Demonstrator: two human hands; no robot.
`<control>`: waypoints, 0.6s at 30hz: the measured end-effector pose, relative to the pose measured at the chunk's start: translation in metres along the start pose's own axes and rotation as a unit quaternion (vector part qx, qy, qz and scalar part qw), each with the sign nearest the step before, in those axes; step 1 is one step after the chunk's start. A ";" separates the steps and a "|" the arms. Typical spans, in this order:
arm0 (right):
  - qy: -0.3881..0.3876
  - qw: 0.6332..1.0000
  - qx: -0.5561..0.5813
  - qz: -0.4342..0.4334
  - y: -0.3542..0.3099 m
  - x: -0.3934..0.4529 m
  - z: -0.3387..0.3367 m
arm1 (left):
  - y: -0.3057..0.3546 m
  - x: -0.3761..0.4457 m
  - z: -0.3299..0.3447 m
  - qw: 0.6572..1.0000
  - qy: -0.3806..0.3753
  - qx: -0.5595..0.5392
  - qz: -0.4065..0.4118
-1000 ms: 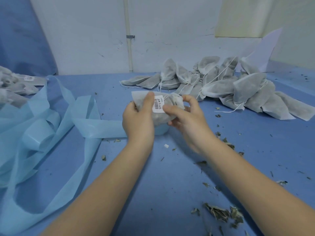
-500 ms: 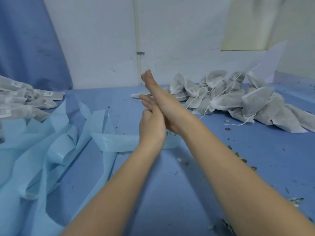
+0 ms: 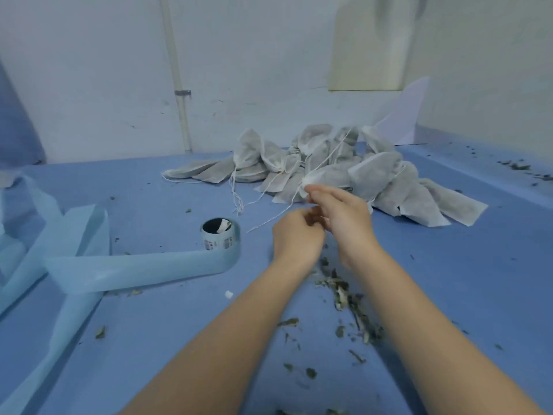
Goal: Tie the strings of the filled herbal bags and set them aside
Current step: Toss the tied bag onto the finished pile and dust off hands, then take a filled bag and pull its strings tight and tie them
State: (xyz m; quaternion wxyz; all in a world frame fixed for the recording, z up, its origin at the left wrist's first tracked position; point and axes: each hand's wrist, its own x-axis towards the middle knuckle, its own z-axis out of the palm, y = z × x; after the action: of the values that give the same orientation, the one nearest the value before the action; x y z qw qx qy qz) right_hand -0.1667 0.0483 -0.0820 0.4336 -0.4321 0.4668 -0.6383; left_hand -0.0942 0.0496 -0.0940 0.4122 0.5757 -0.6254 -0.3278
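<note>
Nearest me, dry green-brown herb scraps (image 3: 344,295) litter the blue table (image 3: 449,280). Beyond them my left hand (image 3: 296,235) is curled, seemingly pinching a thin white string (image 3: 278,214), though blur hides the grip. Just beyond, my right hand (image 3: 344,214) pinches the mouth of a grey fabric herbal bag (image 3: 326,176). That bag touches the pile of grey filled bags (image 3: 383,175) behind it. Left of the hands stands a small roll of printed labels (image 3: 220,235).
</note>
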 end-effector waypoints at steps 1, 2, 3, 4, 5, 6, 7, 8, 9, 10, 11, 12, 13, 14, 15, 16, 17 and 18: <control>0.018 1.000 0.006 0.001 0.002 0.002 -0.009 | 0.004 0.005 0.007 1.000 0.005 -0.009 0.000; 0.039 0.999 0.014 0.002 0.003 0.005 -0.016 | 0.007 0.011 0.014 1.000 0.012 -0.021 0.001; 0.062 0.998 0.019 0.005 0.004 0.007 -0.023 | 0.012 0.018 0.020 0.999 0.020 -0.035 0.005; 0.085 0.996 0.019 0.009 0.005 0.010 -0.028 | 0.016 0.027 0.026 0.999 0.025 -0.043 0.009; 0.107 0.994 0.016 0.013 0.006 0.013 -0.032 | 0.021 0.035 0.032 0.999 0.026 -0.042 0.013; 0.124 0.992 0.014 0.015 0.007 0.016 -0.037 | 0.026 0.044 0.039 0.999 0.023 -0.039 0.015; 0.137 0.990 0.013 0.017 0.007 0.019 -0.039 | 0.031 0.053 0.046 0.999 0.018 -0.037 0.015; 0.148 0.989 0.015 0.021 0.008 0.021 -0.042 | 0.036 0.061 0.052 0.999 0.012 -0.035 0.013; 0.158 0.987 0.018 0.029 0.009 0.024 -0.045 | 0.041 0.068 0.059 0.999 0.009 -0.034 0.013; 0.168 0.985 0.025 0.040 0.009 0.027 -0.047 | 0.045 0.075 0.065 0.999 0.007 -0.033 0.013; 0.174 0.983 0.034 0.051 0.010 0.029 -0.050 | 0.048 0.080 0.070 0.999 0.004 -0.032 0.011; 0.177 0.981 0.039 0.063 0.010 0.031 -0.052 | 0.050 0.084 0.074 0.999 0.003 -0.032 0.007; 0.176 0.981 0.040 0.073 0.010 0.033 -0.053 | 0.050 0.088 0.078 0.999 0.005 -0.034 0.002; 0.172 0.981 0.041 0.080 0.009 0.034 -0.054 | 0.050 0.091 0.080 0.999 0.014 -0.038 -0.005; 0.168 0.982 0.043 0.081 0.009 0.035 -0.054 | 0.049 0.093 0.080 0.998 0.026 -0.047 -0.012; 0.163 0.983 0.043 0.078 0.009 0.035 -0.054 | 0.048 0.094 0.081 0.997 0.040 -0.062 -0.019; 0.160 0.984 0.035 0.071 0.009 0.035 -0.054 | 0.047 0.094 0.080 0.996 0.051 -0.076 -0.023; 0.158 0.985 0.017 0.061 0.009 0.035 -0.054 | 0.047 0.093 0.080 0.995 0.059 -0.081 -0.023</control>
State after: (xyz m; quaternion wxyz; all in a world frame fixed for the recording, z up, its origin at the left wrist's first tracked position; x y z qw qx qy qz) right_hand -0.2256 0.0249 -0.0960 0.3995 -0.2890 0.5442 -0.6788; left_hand -0.1860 -0.0422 -0.0752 0.4859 0.5729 -0.5584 -0.3521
